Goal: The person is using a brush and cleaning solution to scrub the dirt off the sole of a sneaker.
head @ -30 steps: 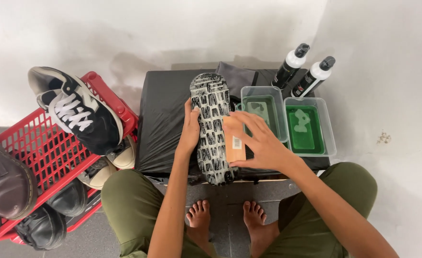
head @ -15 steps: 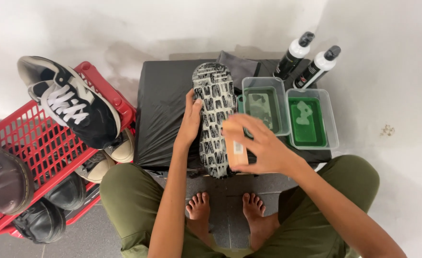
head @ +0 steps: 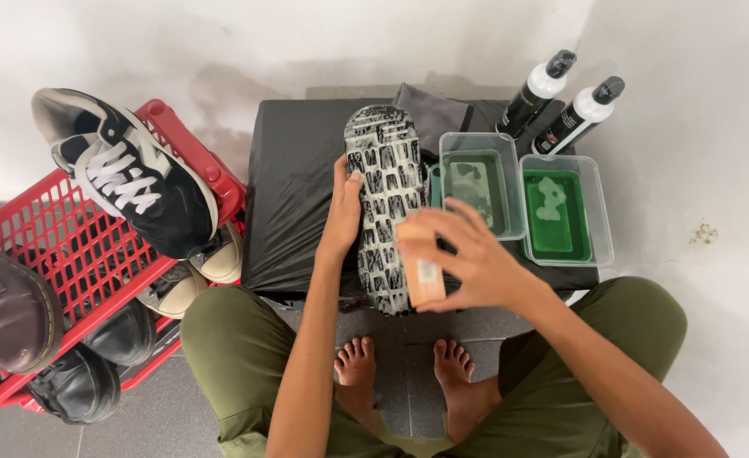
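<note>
A shoe (head: 385,191) lies sole-up on a black covered stand (head: 294,182), its grey and black tread wet with foam. My left hand (head: 342,212) grips the shoe's left side and steadies it. My right hand (head: 468,254) holds a wooden brush (head: 421,267) against the heel end of the sole. Both forearms reach in from below, over my knees in olive trousers.
Two clear tubs of green liquid (head: 476,182) (head: 565,212) sit right of the shoe, with two black-and-white spray bottles (head: 537,89) (head: 580,114) behind them. A red basket (head: 69,254) at left holds a black-and-white sneaker (head: 128,174) and several dark shoes. A white wall is behind.
My right hand with the brush has slid down the sole toward the heel end. My left hand has kept its hold on the shoe.
</note>
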